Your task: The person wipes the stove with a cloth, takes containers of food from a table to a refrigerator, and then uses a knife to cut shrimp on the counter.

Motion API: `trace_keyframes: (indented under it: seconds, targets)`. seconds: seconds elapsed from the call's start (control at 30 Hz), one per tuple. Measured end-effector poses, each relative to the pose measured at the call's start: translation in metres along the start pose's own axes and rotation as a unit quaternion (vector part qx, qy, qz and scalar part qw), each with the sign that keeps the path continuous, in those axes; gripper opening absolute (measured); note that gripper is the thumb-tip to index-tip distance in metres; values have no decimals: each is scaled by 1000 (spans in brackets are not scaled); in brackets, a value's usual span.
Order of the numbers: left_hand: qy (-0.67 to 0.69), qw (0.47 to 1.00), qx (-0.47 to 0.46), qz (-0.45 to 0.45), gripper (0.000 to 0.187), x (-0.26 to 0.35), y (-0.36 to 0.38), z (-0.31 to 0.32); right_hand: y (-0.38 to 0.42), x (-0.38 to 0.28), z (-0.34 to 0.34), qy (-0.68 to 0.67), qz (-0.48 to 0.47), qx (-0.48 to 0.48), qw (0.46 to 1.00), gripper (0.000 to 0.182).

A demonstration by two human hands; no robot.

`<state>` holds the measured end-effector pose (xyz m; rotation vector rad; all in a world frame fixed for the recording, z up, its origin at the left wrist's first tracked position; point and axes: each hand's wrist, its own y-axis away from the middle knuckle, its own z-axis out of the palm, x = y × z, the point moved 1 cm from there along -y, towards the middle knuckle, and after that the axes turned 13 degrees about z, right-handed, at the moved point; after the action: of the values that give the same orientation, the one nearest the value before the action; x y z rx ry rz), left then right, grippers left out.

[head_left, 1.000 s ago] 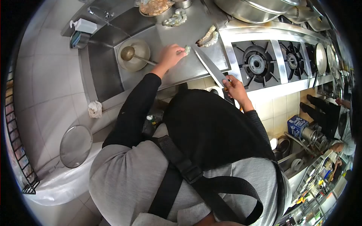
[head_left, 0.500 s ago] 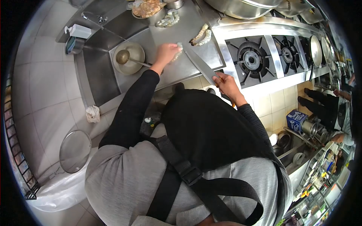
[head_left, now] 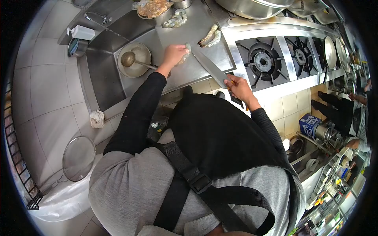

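My left hand (head_left: 174, 56) is closed on a grey, translucent shrimp (head_left: 188, 47) against the steel counter (head_left: 193, 72). My right hand (head_left: 239, 88) grips the handle of a large kitchen knife (head_left: 212, 69). The blade points up and left, its tip close to the shrimp and my left fingertips; whether it touches is too fine to tell. Beyond the knife tip lie a few shrimp (head_left: 216, 39) with dark pieces at their ends. A small pile of shrimp (head_left: 175, 19) sits farther back, beside a metal bowl heaped with pinkish pieces (head_left: 154, 8).
Left of the counter, a sink (head_left: 103, 88) holds a metal bowl (head_left: 136, 73) with a ladle (head_left: 128, 59) in it. Gas burners (head_left: 262, 60) adjoin the counter on the right, with a large pot (head_left: 256, 10) behind. A person (head_left: 356, 118) stands at the far right.
My right hand has shifted slightly right and down with the knife. My left hand and the shrimp have hardly moved.
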<state>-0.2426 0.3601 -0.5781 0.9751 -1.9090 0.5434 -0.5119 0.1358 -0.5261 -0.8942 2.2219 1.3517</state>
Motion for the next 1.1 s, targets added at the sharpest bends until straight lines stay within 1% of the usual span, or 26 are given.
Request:
trace_keyframes:
  seconds: [0.07,0.1,0.13,0.17,0.23,0.27,0.3,0.33,0.37,0.4,0.43,0.47,0.5,0.53,0.57,0.63,0.67,0.7,0.73,0.77,0.8,0.83,0.93,0.97,1.03,1.1]
  targets:
    - [7,1000,9,-17,35,-4,-2,3,3,7,5,-21,-34,7,999,42]
    - [34,998,35,-47,34,0,0,5,4,6,7,-20,-33,6,999,42]
    - [61,993,61,-78,33,3,3,8,5,5,9,-34,-11,-2,999,42]
    - [61,993,61,-79,33,7,6,12,5,4,11,-49,10,-10,999,42]
    - [88,986,112,-91,34,11,8,16,17,3,15,-36,10,1,999,42]
    - [87,986,113,-90,34,6,5,18,24,3,17,-23,11,12,1000,42]
    - [44,990,121,-57,35,-12,3,24,31,7,19,-23,10,12,1000,42]
    - [1,991,129,-24,37,-14,3,26,37,13,20,-4,-34,35,999,42]
    - [1,991,130,-26,37,-17,3,29,38,21,22,14,-77,57,995,42]
    - [-45,989,142,13,34,-6,6,28,27,46,29,-12,-96,50,994,40]
    - [-91,983,153,52,32,-1,8,28,34,34,21,-11,-96,48,994,40]
    - [-91,982,155,52,32,4,11,28,43,23,8,-23,-16,14,1000,38]
    - [-122,976,146,107,28,8,13,28,48,15,-1,-35,63,-20,997,36]
    - [-153,965,138,162,26,13,14,28,44,20,-7,52,-8,13,999,35]
    - [-152,965,139,165,26,16,18,26,45,17,-14,52,-9,16,998,35]
    - [-208,933,65,286,21,23,31,19,64,-17,-38,69,4,-75,995,39]
    - [-206,933,62,290,21,27,36,16,69,-34,-44,86,33,-106,990,41]
    - [-196,932,51,301,20,32,42,13,63,-32,-39,83,38,-102,991,41]
    - [-186,931,41,312,19,35,46,13,54,-27,-32,113,-54,-30,992,39]
    - [-183,931,39,314,19,36,47,15,46,-25,-27,144,-145,42,978,38]
    - [-178,938,29,296,19,37,48,16,41,-27,-25,165,-166,69,970,37]
    - [-174,945,22,276,19,36,48,16,48,-38,-26,168,-167,69,969,37]
    - [-171,940,31,294,19,35,47,17,83,-73,-38,314,-132,121,932,37]
    - [-172,939,32,295,19,35,46,17,78,-73,-35,314,-134,121,932,37]
    - [-139,938,53,312,20,35,49,20,61,-64,-26,288,-180,106,935,37]
    - [-122,941,54,311,21,34,49,21,46,-76,-17,284,-176,107,936,37]
